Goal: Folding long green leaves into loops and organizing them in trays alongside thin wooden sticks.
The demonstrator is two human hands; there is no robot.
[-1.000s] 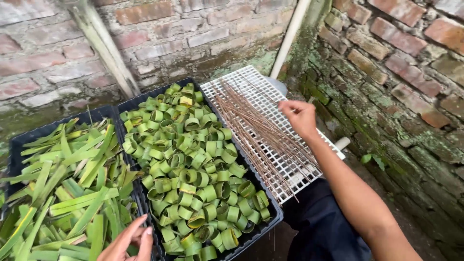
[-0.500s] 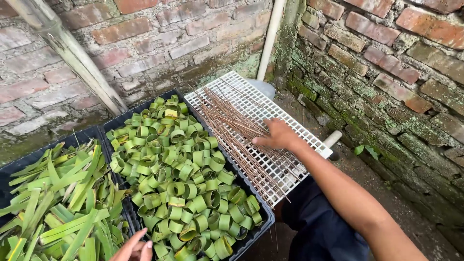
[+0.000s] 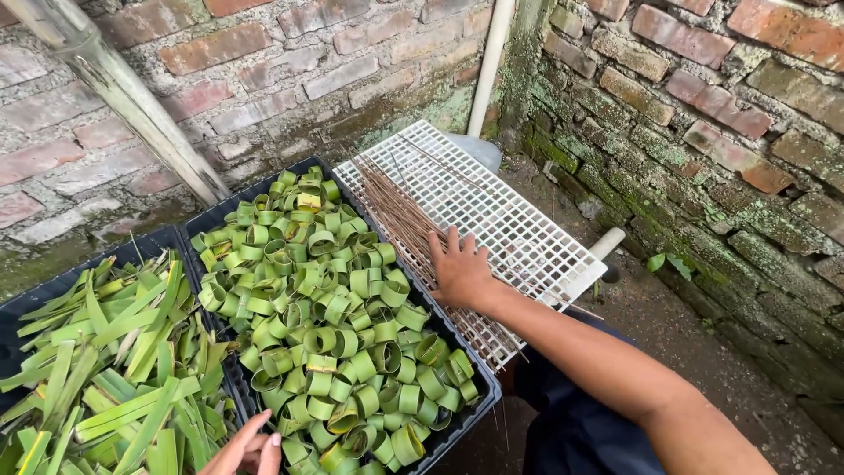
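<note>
Right hand flat, fingers spread on brown sticks; left hand seemingly loose.

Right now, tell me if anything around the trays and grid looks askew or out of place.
Mostly tidy. One thin brown stick juts past the corner of the white plastic grid, apart from the bundle of thin brown sticks under the right hand. Green leaf rings stay inside their black tray.

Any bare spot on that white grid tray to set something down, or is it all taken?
The white plastic grid tray is bare on its right half, between the bundle of thin brown sticks and the mossy brick wall. Its left strip is crowded by sticks and the right hand. The black crate of green leaf rings is full.
</note>
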